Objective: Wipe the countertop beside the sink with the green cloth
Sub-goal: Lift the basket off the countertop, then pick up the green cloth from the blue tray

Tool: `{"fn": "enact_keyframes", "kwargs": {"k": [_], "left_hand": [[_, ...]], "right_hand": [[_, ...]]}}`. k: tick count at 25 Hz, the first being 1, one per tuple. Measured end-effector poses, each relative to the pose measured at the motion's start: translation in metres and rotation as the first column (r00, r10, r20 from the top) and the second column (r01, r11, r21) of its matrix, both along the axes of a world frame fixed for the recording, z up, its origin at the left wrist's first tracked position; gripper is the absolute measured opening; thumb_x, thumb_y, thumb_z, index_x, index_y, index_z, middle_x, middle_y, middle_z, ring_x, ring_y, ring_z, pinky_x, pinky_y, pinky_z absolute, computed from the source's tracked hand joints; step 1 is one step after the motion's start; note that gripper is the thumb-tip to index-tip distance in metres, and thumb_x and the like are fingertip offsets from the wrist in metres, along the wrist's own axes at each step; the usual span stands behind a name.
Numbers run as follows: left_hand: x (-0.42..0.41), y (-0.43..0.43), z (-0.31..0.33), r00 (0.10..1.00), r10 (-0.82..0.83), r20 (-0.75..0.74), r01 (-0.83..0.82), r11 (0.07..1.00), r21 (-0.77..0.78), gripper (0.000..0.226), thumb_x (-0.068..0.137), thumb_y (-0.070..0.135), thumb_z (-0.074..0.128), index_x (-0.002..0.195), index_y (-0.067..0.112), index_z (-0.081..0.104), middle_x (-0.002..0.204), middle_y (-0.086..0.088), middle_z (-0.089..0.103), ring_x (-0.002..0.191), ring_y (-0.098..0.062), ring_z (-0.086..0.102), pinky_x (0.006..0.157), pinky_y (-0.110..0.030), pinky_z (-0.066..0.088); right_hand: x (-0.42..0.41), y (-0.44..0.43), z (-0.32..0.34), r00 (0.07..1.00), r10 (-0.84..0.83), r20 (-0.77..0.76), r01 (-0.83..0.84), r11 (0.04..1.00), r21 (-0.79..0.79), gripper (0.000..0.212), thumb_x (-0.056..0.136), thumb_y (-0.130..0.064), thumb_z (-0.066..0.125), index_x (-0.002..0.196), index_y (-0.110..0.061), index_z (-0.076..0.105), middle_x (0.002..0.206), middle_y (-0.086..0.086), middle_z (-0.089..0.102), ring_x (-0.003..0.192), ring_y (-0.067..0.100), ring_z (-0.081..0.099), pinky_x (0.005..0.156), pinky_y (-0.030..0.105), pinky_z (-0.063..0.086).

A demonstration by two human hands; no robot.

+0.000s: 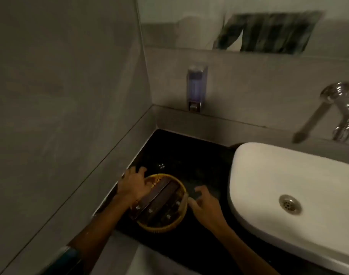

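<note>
The black countertop (191,155) lies left of the white sink (288,175). On it stands a round yellow basket (161,228) holding dark flat boxes. My left hand (133,185) grips the basket's far left rim, fingers spread over the edge. My right hand (204,203) is at the basket's right side; its thumb touches the rim and its fingers are curled apart above the counter. A dark patch lies under those fingers, and I cannot tell what it is. No green cloth shows clearly.
A soap dispenser (196,88) hangs on the back wall above the counter. A chrome tap (342,114) juts out over the sink. The grey side wall (60,116) borders the counter on the left. A mirror (249,22) is above.
</note>
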State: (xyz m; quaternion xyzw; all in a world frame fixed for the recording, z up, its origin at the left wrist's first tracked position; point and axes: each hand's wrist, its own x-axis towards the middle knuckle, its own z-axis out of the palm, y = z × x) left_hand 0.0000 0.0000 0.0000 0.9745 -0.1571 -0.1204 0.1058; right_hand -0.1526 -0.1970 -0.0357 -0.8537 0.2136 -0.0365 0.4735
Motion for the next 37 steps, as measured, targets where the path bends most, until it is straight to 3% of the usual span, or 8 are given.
{"fn": "enact_keyframes", "kwargs": {"k": [8,14,18,21,25,28,31,37], "left_hand": [[-0.018,0.047,-0.045,0.951,0.176,-0.253,-0.248,0.925,-0.287,0.043,0.094,0.044,0.050,0.133,0.026,0.052,0.107,-0.009,0.072,0.092,-0.024,0.066,0.078,-0.032,0.052],[-0.117,0.016,-0.058,0.938,0.002,-0.348,-0.160,0.890,-0.427,0.048,0.093,0.018,0.059,0.138,0.017,0.046,0.115,-0.006,0.067,0.076,0.002,0.058,0.065,-0.011,0.044],[-0.152,-0.010,-0.059,0.924,0.007,-0.383,-0.169,0.905,-0.391,0.051,0.094,0.023,0.056,0.142,0.018,0.040,0.129,-0.011,0.059,0.099,-0.017,0.062,0.081,-0.032,0.054],[-0.163,-0.035,-0.041,0.975,0.075,-0.210,-0.141,0.938,-0.316,0.052,0.090,0.033,0.060,0.137,0.021,0.042,0.132,-0.012,0.051,0.115,-0.028,0.054,0.091,-0.049,0.052],[-0.216,-0.140,-0.002,0.990,-0.125,0.064,0.140,0.883,-0.447,0.035,0.088,0.034,0.061,0.121,0.030,0.051,0.116,0.005,0.059,0.105,-0.015,0.055,0.090,-0.029,0.043],[-0.284,-0.252,0.012,0.869,-0.469,0.159,0.467,0.666,-0.582,0.031,0.087,0.033,0.055,0.118,0.031,0.053,0.107,0.019,0.053,0.095,-0.003,0.050,0.081,-0.010,0.037],[-0.355,-0.345,0.011,0.644,-0.724,0.247,0.687,0.406,-0.602,0.029,0.088,0.028,0.056,0.116,0.023,0.057,0.108,0.010,0.062,0.098,-0.011,0.056,0.082,-0.019,0.047],[-0.464,-0.469,-0.041,0.115,-0.981,0.154,0.950,0.063,-0.306,0.036,0.084,0.011,0.054,0.118,0.004,0.060,0.111,-0.019,0.066,0.099,-0.039,0.061,0.087,-0.043,0.048]], "right_hand": [[-0.005,0.033,-0.022,0.988,-0.138,-0.066,0.147,0.977,0.152,0.031,0.084,-0.011,0.062,0.100,-0.033,0.046,0.078,0.000,0.068,0.064,0.009,0.069,0.046,0.023,0.058],[-0.115,-0.005,-0.026,0.899,-0.417,-0.134,0.433,0.891,0.133,0.039,0.082,-0.015,0.073,0.101,-0.033,0.044,0.084,-0.010,0.065,0.068,-0.014,0.065,0.045,0.003,0.047],[-0.154,-0.014,-0.031,0.892,-0.430,-0.140,0.447,0.886,0.123,0.032,0.082,-0.013,0.073,0.096,-0.021,0.046,0.081,-0.008,0.061,0.073,-0.011,0.065,0.054,0.000,0.047],[-0.183,-0.047,-0.017,0.930,-0.356,-0.096,0.367,0.919,0.142,0.026,0.080,-0.024,0.075,0.089,-0.027,0.050,0.077,-0.008,0.063,0.074,-0.012,0.062,0.059,0.001,0.047],[-0.260,-0.144,0.015,0.872,-0.488,0.031,0.489,0.870,-0.053,0.021,0.078,-0.027,0.075,0.073,-0.028,0.054,0.063,-0.010,0.063,0.066,-0.007,0.062,0.057,-0.002,0.041],[-0.339,-0.247,0.029,0.696,-0.717,0.033,0.702,0.670,-0.242,0.023,0.072,-0.035,0.076,0.077,-0.020,0.060,0.063,-0.008,0.064,0.062,0.002,0.063,0.067,0.016,0.045],[-0.414,-0.338,0.024,0.545,-0.826,-0.148,0.728,0.553,-0.405,0.026,0.074,-0.030,0.079,0.087,-0.013,0.066,0.080,0.011,0.072,0.088,0.031,0.069,0.081,0.035,0.048],[-0.483,-0.428,-0.020,0.391,-0.577,-0.717,0.452,0.799,-0.397,0.098,0.067,-0.061,0.074,0.140,-0.007,0.037,0.146,0.017,0.044,0.132,0.035,0.043,0.109,0.049,0.035]]}}
